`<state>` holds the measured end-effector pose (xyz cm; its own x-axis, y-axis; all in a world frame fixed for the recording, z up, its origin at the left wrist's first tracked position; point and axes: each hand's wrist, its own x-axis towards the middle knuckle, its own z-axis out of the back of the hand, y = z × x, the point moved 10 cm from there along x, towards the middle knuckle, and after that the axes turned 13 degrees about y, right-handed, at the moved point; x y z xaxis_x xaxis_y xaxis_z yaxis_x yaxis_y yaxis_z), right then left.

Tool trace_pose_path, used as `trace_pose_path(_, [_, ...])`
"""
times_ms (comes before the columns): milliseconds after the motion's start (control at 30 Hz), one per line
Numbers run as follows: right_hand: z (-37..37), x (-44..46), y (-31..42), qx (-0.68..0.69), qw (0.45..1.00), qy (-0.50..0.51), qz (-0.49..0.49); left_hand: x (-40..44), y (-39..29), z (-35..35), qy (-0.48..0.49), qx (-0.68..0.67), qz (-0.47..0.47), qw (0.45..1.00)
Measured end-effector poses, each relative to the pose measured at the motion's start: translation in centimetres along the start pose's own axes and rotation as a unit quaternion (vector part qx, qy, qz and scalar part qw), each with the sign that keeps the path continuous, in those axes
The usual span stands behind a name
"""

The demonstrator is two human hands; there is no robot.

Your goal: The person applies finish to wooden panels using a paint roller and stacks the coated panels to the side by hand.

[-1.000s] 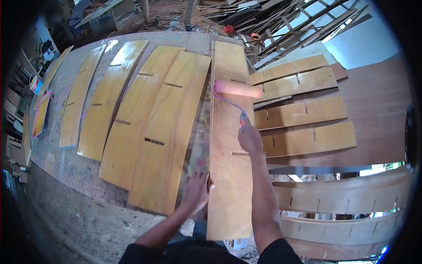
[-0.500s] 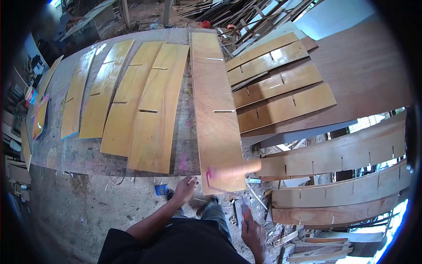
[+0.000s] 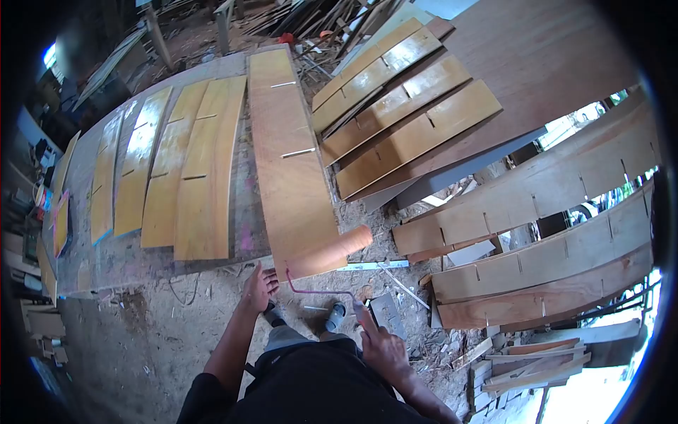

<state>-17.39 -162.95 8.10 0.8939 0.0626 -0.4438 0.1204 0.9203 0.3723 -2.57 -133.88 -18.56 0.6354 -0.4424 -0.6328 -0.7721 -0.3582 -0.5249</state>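
My right hand (image 3: 385,351) is closed around the handle of a paint roller (image 3: 328,253), whose bent wire frame reaches left. The orange-tan roller sleeve lies across the near end of a long slotted wooden board (image 3: 293,191), its right end sticking out past the edge. That board looks duller than the glossy ones to its left. My left hand (image 3: 260,288) is beside the board's near left corner, fingers apart and holding nothing; whether it touches the board I cannot tell.
Several glossy slotted boards (image 3: 205,205) lie on the worktable (image 3: 245,212) to the left. More coated boards (image 3: 424,134) rest on a brown sheet at the right. Paler slotted boards (image 3: 544,261) stand nearer on the right. Wood scraps (image 3: 537,367) litter the dirt floor.
My view has swung, so the boards appear shifted left and tilted. The roller sleeve, blurred before, now shows sharply at the board's near end. My left hand's fingers have spread.
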Motion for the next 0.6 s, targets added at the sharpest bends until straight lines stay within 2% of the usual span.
trace_pose_path(100, [-1.5,1.4,-0.5,-0.002,1.0,0.007,0.025,-0.8,-0.6,0.3,-0.023,0.024,-0.026,0.999])
trace_pose_path(167, [-1.4,5.0,-0.1,-0.014,0.998,-0.047,0.043,-1.0,-1.0,-1.9,0.022,0.013,-0.039,0.999])
trace_pose_path(267, [-1.1,5.9,0.4,-0.025,0.995,-0.08,0.059,-2.5,-1.1,-3.3,0.0,0.007,-0.041,0.999])
trace_pose_path(300, [-0.5,4.7,0.4,-0.023,0.994,-0.085,0.063,-2.8,-1.3,-3.7,-0.004,0.004,-0.037,0.999])
trace_pose_path(367, [-0.3,-0.3,-1.5,-0.023,0.999,0.0,0.027,-3.4,-1.6,-3.9,-0.006,0.011,-0.047,0.999])
trace_pose_path(433, [-0.1,-4.9,-4.7,0.027,0.999,0.012,0.013,-3.3,-1.2,-4.1,0.028,0.028,-0.046,0.998])
trace_pose_path(500, [0.3,-8.3,-6.8,0.112,0.984,-0.087,0.112,-2.9,-0.1,-3.2,0.029,0.007,-0.044,0.999])
trace_pose_path(600, [-2.5,-11.7,-11.9,0.184,0.976,-0.11,0.033,-3.5,0.2,-3.4,-0.004,-0.025,-0.047,0.999])
